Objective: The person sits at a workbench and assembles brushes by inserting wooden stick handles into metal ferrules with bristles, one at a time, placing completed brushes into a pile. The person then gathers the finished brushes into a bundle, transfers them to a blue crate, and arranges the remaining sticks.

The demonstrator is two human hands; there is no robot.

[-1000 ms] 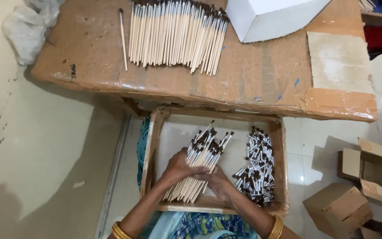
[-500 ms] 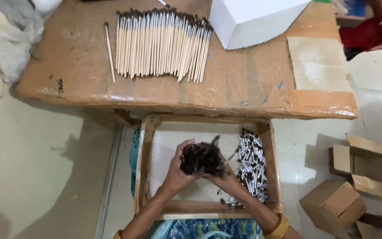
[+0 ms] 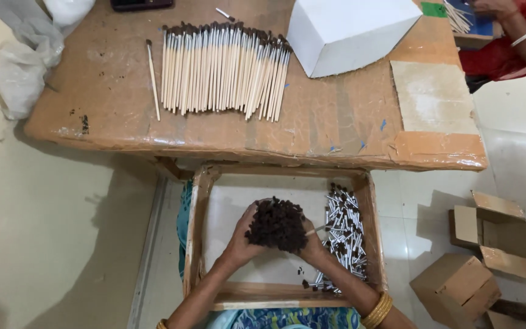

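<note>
while your left hand (image 3: 238,244) and your right hand (image 3: 313,245) close around the bundle of brown-tipped sticks (image 3: 277,224), you hold it upright between the palms, the dark tips facing up at the camera — both hands are wrapped on it from either side, fingers curled against the sticks. the bundle sits above the shallow tray (image 3: 197,231) on your lap, roughly over its middle, and looks evened at the top, so the gathering step seems close to done.

just to the right of your right hand, inside the same tray, lies the heap of short silver-and-black pieces (image 3: 343,228), spread along the right wall; a few loose ones lie near the tray's front edge. whether they belong with these sticks you cannot tell from here.

past the tray, on the taped cardboard-covered table (image 3: 336,128), a long row of brown-tipped sticks (image 3: 223,67) already lies side by side, with a single stick (image 3: 152,79) apart at its left — a good share of the work appears laid out, and the handful in your grip is what shows as left. a white box (image 3: 351,30) stands beside the row. a clear plastic bag (image 3: 16,73) hangs off the table's left end, small cardboard boxes (image 3: 476,256) sit on the floor at right, and another person's arm (image 3: 522,36) works at the far right corner.
</note>
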